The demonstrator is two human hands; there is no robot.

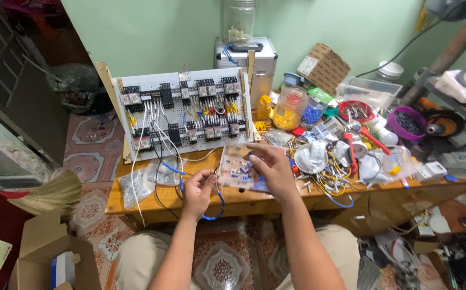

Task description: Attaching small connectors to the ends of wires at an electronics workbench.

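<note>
A seated person's left hand [199,189] pinches the end of a blue wire [218,205] between thumb and fingertips at the near edge of a wooden table [136,197]; the wire loops down below the table edge. The right hand [269,167], fingers curled downward, reaches into a clear plastic tray [232,161] of small parts; whether it grips anything cannot be told. Behind stands a white wiring board [182,110], with cluttered jars and tools far right.
</note>
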